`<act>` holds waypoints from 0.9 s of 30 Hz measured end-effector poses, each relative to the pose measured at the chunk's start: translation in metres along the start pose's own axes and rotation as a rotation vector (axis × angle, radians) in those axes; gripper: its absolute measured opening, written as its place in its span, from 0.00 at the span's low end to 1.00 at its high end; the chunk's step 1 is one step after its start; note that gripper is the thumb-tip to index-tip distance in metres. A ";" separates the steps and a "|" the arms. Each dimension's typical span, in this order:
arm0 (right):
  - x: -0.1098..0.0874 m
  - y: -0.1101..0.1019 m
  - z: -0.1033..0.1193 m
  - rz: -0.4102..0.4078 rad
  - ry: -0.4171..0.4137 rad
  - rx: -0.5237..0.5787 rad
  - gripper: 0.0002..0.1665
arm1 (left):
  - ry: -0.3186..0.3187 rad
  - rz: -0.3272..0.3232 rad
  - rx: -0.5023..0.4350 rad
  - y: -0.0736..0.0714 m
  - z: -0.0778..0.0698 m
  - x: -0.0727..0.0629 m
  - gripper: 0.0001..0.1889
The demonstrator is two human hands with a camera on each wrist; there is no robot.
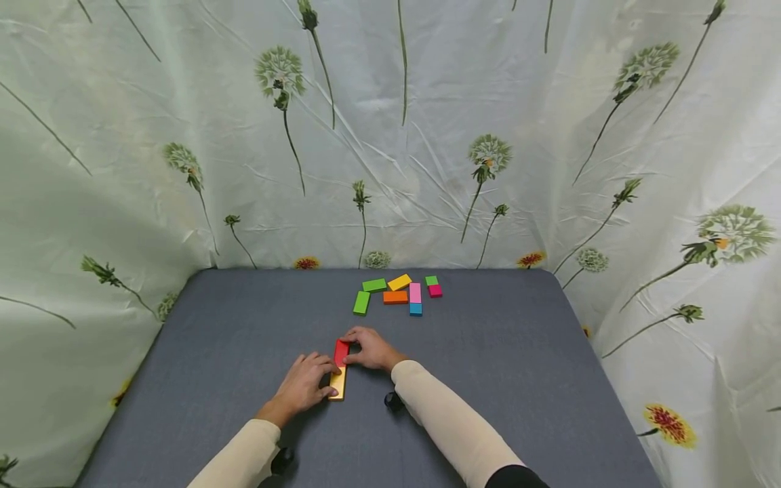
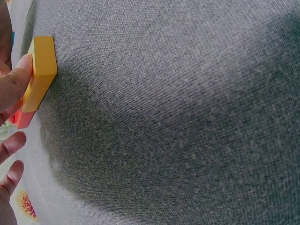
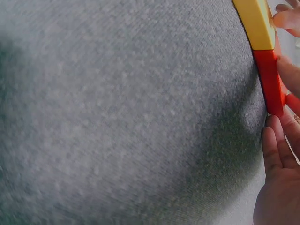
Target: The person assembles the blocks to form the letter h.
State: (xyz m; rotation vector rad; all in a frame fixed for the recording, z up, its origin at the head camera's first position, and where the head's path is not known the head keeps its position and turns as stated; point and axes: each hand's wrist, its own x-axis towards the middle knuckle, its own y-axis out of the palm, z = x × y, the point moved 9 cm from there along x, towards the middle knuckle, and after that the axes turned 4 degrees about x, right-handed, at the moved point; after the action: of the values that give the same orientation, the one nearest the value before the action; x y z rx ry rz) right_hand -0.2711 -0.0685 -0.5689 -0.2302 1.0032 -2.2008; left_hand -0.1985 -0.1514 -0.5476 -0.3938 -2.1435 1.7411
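Flowered cloth (image 1: 421, 217) hangs beyond the grey tabletop (image 1: 232, 332). Left of centre, the fingers of my left hand (image 1: 303, 383) pinch a yellow block (image 1: 339, 384), those of my right hand (image 1: 371, 348) a red block (image 1: 341, 352) touching its far end.

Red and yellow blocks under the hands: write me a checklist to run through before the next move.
1. Red block and yellow block end to end: ok, their ends meet in the right wrist view.
2. Both lying on the table: ok.
3. Left hand on the yellow block: ok, the thumb touches it.
4. Right hand on the red block: ok, thumb and a finger touch it.
5. Long edges exactly in line: cannot tell, fingers cover part of them.
6. Orange block and pink block clear of both hands: ok, they lie farther back.
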 end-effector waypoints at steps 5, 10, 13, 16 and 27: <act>0.001 0.000 -0.001 -0.015 0.012 -0.007 0.27 | -0.009 0.010 -0.001 0.000 0.000 0.001 0.18; 0.001 0.000 -0.001 -0.025 0.017 0.002 0.27 | -0.011 0.017 -0.001 0.001 0.000 0.001 0.17; 0.001 0.000 0.000 -0.029 0.011 0.010 0.27 | -0.017 0.027 -0.001 0.003 0.000 0.001 0.16; 0.000 0.000 0.002 -0.032 0.010 0.022 0.27 | -0.021 0.036 -0.003 0.004 0.000 0.000 0.16; 0.001 -0.004 0.000 -0.050 0.017 0.099 0.25 | -0.004 0.026 -0.004 0.000 -0.004 0.002 0.16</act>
State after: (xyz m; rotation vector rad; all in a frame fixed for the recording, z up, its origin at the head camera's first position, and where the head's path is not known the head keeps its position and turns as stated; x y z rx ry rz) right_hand -0.2737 -0.0676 -0.5662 -0.1937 0.9030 -2.2946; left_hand -0.1985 -0.1470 -0.5467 -0.4213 -2.1538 1.7528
